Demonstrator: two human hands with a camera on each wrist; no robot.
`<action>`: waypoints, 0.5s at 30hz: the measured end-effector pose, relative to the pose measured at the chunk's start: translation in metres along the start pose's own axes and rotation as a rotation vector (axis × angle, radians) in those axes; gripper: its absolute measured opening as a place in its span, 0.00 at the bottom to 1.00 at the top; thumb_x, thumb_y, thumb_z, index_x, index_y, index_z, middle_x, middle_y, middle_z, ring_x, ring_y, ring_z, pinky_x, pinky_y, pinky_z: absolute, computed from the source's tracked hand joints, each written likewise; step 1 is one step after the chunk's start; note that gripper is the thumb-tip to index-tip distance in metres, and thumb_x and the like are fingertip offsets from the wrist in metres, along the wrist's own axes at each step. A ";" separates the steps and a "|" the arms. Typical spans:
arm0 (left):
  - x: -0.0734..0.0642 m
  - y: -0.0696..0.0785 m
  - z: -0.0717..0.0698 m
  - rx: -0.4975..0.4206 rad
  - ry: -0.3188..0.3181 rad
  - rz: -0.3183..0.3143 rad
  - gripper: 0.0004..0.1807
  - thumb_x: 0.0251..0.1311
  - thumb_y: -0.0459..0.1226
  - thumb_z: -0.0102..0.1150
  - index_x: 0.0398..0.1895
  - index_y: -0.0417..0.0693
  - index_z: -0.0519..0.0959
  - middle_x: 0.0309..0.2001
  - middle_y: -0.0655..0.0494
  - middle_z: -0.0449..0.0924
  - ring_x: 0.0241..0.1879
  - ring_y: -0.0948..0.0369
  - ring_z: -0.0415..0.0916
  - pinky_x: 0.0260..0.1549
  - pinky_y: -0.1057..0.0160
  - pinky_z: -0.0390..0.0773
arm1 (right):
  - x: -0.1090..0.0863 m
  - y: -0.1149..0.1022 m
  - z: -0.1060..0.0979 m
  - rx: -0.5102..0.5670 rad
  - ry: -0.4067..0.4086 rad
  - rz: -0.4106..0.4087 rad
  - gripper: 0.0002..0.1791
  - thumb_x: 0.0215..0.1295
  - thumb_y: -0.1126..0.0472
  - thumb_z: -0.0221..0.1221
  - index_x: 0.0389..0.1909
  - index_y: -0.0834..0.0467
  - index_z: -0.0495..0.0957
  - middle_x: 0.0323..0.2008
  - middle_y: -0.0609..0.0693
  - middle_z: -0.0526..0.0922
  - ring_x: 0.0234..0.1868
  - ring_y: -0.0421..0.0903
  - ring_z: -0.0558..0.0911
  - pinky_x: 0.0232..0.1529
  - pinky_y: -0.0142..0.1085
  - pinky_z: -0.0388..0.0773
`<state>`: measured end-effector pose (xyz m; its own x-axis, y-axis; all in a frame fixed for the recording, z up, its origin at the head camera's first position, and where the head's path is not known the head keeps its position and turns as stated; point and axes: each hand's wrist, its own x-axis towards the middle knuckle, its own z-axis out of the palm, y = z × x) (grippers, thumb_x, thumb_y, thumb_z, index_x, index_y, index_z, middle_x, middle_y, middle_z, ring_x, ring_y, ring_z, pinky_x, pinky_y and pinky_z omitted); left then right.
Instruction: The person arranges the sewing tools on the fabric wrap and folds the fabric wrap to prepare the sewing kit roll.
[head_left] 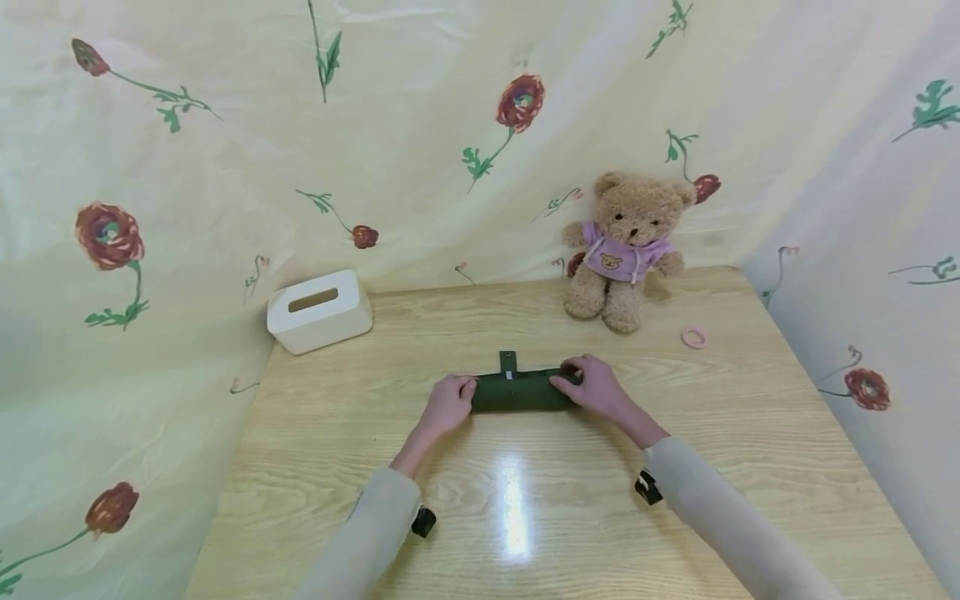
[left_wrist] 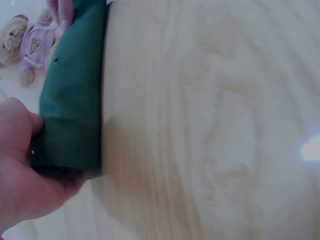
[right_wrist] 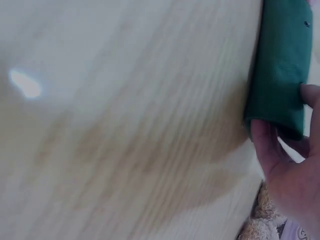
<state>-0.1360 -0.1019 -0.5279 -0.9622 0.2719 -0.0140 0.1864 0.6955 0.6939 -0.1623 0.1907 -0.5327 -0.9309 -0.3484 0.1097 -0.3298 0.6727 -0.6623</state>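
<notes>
A dark green rolled-up case [head_left: 521, 393] lies crosswise on the wooden table, with a short strap [head_left: 507, 362] sticking out from its far side. On the side facing me it has a small metal snap [left_wrist: 56, 59]. My left hand [head_left: 450, 402] grips its left end, thumb on top and fingers at the end opening. At the opposite end my right hand [head_left: 592, 385] holds the roll, and in the right wrist view its fingers [right_wrist: 264, 140] reach into the open end while the thumb presses the outside.
A teddy bear [head_left: 626, 250] in a purple hoodie sits against the flowered curtain at the back right. Near it lies a pink ring-shaped band [head_left: 693, 338]. A white tissue box [head_left: 321, 312] stands at the table's back left corner.
</notes>
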 end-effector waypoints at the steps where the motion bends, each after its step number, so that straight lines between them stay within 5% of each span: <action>1: 0.003 -0.001 0.000 0.012 0.009 -0.020 0.17 0.75 0.33 0.45 0.52 0.33 0.82 0.45 0.37 0.81 0.50 0.44 0.76 0.53 0.47 0.73 | 0.003 0.001 0.000 -0.012 -0.008 0.025 0.20 0.67 0.55 0.64 0.48 0.69 0.81 0.40 0.60 0.81 0.39 0.57 0.80 0.41 0.52 0.76; 6: 0.012 -0.003 0.005 0.195 0.024 -0.112 0.18 0.73 0.38 0.50 0.60 0.43 0.81 0.50 0.40 0.78 0.50 0.45 0.69 0.48 0.46 0.70 | 0.017 0.007 0.002 -0.065 -0.063 0.119 0.19 0.66 0.53 0.65 0.44 0.67 0.82 0.35 0.58 0.79 0.36 0.54 0.77 0.41 0.51 0.73; 8: 0.012 -0.004 0.009 0.324 0.049 -0.084 0.18 0.72 0.38 0.53 0.61 0.49 0.81 0.53 0.43 0.75 0.52 0.46 0.67 0.47 0.46 0.69 | 0.020 0.008 0.002 -0.082 -0.080 0.143 0.18 0.66 0.53 0.65 0.42 0.66 0.82 0.33 0.56 0.78 0.36 0.53 0.75 0.40 0.49 0.73; 10: 0.011 -0.004 0.012 0.461 0.074 0.013 0.20 0.68 0.34 0.57 0.62 0.52 0.80 0.55 0.45 0.73 0.56 0.47 0.67 0.50 0.45 0.69 | 0.022 0.009 0.004 -0.101 -0.089 0.161 0.17 0.66 0.52 0.65 0.41 0.65 0.81 0.33 0.55 0.77 0.37 0.53 0.75 0.40 0.48 0.73; 15: 0.002 -0.003 0.019 0.707 0.082 0.383 0.34 0.52 0.24 0.63 0.66 0.51 0.76 0.63 0.50 0.73 0.63 0.51 0.68 0.59 0.49 0.69 | 0.025 0.007 0.004 -0.134 -0.115 0.186 0.15 0.67 0.53 0.65 0.39 0.62 0.79 0.35 0.55 0.75 0.37 0.52 0.72 0.38 0.47 0.72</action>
<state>-0.1350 -0.0912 -0.5436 -0.8122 0.5462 0.2048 0.5613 0.8273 0.0199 -0.1869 0.1840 -0.5377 -0.9562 -0.2771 -0.0947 -0.1793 0.8098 -0.5586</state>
